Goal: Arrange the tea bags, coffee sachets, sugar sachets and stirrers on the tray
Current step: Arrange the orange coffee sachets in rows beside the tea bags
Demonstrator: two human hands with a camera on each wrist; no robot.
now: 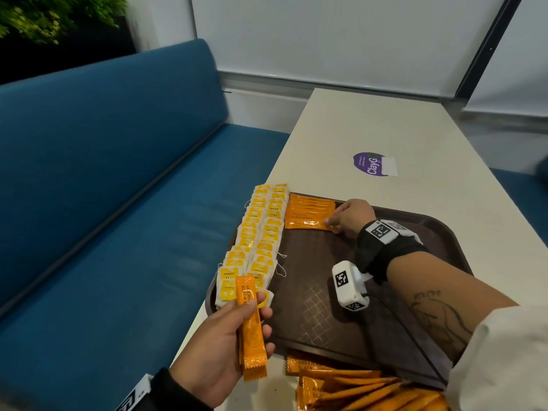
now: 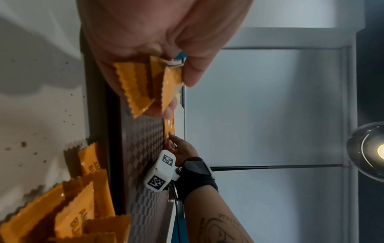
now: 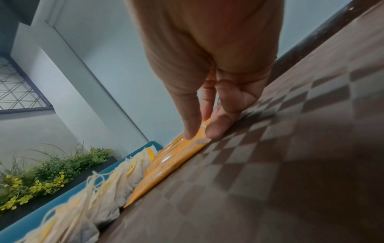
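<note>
Orange coffee sachets [image 1: 308, 213] lay stacked on the tray [image 1: 370, 330], the right hand [image 1: 351, 216] pinching the nearest one's end; only the left wrist view showed the left hand [image 1: 219, 348] gripping two sachets [image 2: 149, 85].

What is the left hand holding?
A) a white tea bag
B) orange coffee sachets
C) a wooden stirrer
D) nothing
B: the left hand has its fingers and thumb curled round orange coffee sachets, and the left wrist view shows more than one zigzag end sticking out of the grip.
</note>
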